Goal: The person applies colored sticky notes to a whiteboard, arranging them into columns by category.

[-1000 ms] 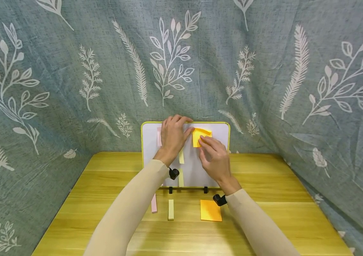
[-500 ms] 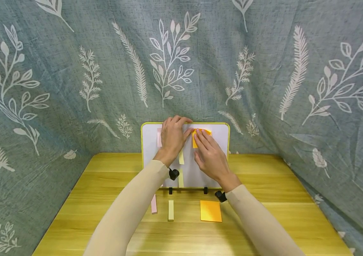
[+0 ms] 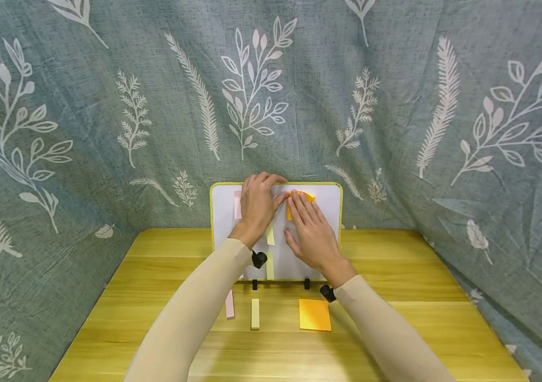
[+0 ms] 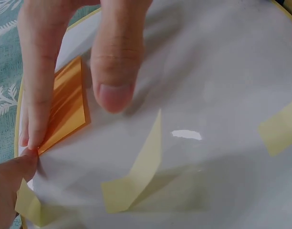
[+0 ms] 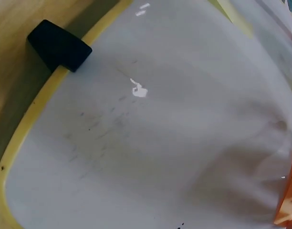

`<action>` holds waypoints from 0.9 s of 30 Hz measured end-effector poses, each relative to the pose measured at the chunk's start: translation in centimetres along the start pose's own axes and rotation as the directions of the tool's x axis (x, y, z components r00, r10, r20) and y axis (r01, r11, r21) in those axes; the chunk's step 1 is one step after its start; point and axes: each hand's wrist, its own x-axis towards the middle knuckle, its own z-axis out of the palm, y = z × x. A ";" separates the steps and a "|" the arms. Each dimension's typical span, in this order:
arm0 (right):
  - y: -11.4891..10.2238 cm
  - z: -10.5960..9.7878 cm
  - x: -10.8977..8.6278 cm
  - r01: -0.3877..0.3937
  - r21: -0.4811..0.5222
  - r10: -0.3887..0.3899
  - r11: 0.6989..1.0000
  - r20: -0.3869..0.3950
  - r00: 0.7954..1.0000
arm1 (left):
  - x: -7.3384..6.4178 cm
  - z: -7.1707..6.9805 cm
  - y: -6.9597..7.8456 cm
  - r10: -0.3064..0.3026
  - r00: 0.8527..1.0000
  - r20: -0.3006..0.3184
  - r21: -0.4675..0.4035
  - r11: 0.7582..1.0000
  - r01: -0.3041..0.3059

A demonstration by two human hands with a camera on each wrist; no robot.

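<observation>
A yellow-rimmed whiteboard (image 3: 223, 228) stands upright on the table. At its upper right is an orange sticky note (image 3: 307, 196), its top right corner lifted a little off the board. My right hand (image 3: 316, 239) presses the note with straight fingers and covers most of it. My left hand (image 3: 258, 204) holds the board's top edge, fingers bent over the rim, and its thumb touches the note's top left corner. In the left wrist view, the right thumb (image 4: 115, 71) hovers beside the orange note (image 4: 72, 105). Only a bit of orange note (image 5: 289, 195) shows in the right wrist view.
Yellow paper strips (image 3: 270, 265) run down the board's middle, one curling outward in the left wrist view. A pink strip (image 3: 237, 204) is at upper left. Black feet (image 3: 306, 284) support the board. In front lie a pink pad (image 3: 229, 305), a yellow pad (image 3: 255, 314) and an orange pad (image 3: 315, 314).
My right hand's fingers have gone from bent at the note's lower right to straight and flat across it, reaching higher. The left hand has stayed put.
</observation>
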 end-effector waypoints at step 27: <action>1.9 -0.3 -1.6 -0.204 -0.011 0.203 0.979 0.176 0.963 | 0.0 0.5 -0.4 0.008 0.999 -0.038 -0.063 0.998 -0.010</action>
